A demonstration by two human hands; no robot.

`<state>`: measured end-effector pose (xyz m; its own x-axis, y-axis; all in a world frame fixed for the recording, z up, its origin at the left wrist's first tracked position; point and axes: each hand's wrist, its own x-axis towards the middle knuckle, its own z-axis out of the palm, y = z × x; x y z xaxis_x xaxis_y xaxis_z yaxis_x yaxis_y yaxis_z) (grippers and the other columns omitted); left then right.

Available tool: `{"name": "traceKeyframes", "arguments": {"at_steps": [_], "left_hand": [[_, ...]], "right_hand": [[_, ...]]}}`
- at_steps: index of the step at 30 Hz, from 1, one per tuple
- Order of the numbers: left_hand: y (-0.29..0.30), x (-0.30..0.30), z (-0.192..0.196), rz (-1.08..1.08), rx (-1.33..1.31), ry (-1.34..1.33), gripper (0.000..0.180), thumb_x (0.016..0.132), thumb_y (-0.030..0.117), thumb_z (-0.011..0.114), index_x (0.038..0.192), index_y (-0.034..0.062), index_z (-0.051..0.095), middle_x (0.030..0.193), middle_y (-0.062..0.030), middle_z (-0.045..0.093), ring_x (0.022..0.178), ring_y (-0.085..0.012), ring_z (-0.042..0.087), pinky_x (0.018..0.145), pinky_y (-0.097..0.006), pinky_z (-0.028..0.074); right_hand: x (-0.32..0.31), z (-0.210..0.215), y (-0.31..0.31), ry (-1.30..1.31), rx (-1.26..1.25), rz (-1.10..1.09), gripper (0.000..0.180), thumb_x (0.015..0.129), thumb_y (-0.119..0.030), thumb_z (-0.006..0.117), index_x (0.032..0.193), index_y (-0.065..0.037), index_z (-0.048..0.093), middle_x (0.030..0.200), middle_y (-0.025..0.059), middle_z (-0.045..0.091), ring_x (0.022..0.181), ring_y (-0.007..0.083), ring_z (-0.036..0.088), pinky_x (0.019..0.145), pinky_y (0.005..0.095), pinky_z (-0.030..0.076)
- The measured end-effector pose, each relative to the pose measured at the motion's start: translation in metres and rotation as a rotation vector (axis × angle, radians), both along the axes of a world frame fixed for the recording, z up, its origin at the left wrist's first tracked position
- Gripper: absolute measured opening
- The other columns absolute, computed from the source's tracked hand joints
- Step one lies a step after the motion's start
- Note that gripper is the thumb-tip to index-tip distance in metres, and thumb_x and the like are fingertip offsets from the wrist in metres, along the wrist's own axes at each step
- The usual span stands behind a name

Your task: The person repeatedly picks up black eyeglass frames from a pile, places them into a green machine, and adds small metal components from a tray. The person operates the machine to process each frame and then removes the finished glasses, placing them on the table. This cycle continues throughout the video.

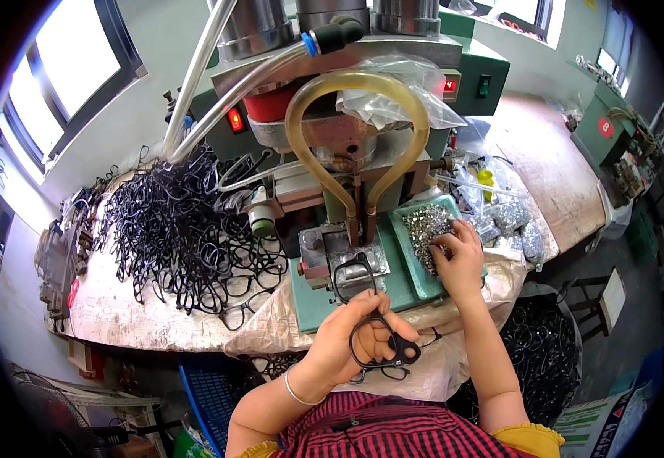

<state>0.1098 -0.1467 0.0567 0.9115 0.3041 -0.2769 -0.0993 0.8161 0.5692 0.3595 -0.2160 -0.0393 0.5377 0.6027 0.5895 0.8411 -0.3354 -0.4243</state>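
Note:
A black eyeglass frame [406,353] is in my left hand [351,336], gripped at its middle between thumb and fingers. One rim reaches forward near the front of the machine's metal block [370,258], while the other loops in front of my palm. At the right, my right hand [463,262] reaches into a green tray [428,291] filled with small shiny metal parts [423,229]. Its thumb and fingertips are brought together over the parts. Whatever lies between them is too small to make out.
The press machine [339,137] with hoses stands directly ahead on a green base [306,309]. Many black eyeglass frames [164,214] are heaped on its left. Plastic bags of small parts [511,216] lie behind the tray. A blue basket [203,397] stands below the table's edge.

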Motion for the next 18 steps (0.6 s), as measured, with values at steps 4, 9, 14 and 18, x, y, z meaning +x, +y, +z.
{"name": "traceKeyframes", "arguments": {"at_steps": [4,9,14,18], "left_hand": [[-0.002,0.004,-0.002,0.035,-0.003,-0.009,0.026,0.105,0.031,0.040,0.100,0.0075,0.051,0.089,-0.0253,0.069,0.073,-0.0340,0.070,0.066,-0.034,0.057],[0.006,-0.006,-0.007,-0.028,0.083,-0.020,0.030,0.106,0.034,0.039,0.104,0.0061,0.051,0.094,-0.0246,0.069,0.084,-0.0321,0.070,0.069,-0.035,0.058],[0.001,-0.098,-0.038,0.225,0.531,0.154,0.018,0.104,0.019,0.050,0.108,0.0024,0.056,0.101,-0.0169,0.069,0.092,-0.0211,0.067,0.075,-0.033,0.056],[0.030,-0.181,-0.048,1.005,0.980,0.673,0.007,0.097,0.006,0.062,0.099,0.0000,0.061,0.103,-0.0097,0.068,0.084,-0.0126,0.061,0.073,-0.026,0.050]], "right_hand": [[-0.003,0.008,0.021,-0.003,0.096,0.033,0.015,0.072,-0.016,0.077,0.084,-0.009,0.073,0.110,0.0151,0.065,0.110,0.0369,0.059,0.094,0.0456,0.048],[-0.006,0.017,0.075,-0.153,-0.049,0.036,0.009,0.074,-0.014,0.070,0.082,-0.011,0.069,0.097,0.0093,0.063,0.099,0.0321,0.060,0.075,0.0446,0.052],[-0.008,0.009,0.036,-0.214,0.001,0.127,0.010,0.076,-0.007,0.068,0.085,-0.004,0.070,0.099,0.0123,0.069,0.098,0.0338,0.064,0.083,0.0438,0.052],[0.003,-0.009,-0.019,0.732,0.412,0.076,0.024,0.097,-0.009,0.062,0.117,0.002,0.070,0.111,0.0095,0.072,0.100,0.0139,0.066,0.090,0.0260,0.050]]}}
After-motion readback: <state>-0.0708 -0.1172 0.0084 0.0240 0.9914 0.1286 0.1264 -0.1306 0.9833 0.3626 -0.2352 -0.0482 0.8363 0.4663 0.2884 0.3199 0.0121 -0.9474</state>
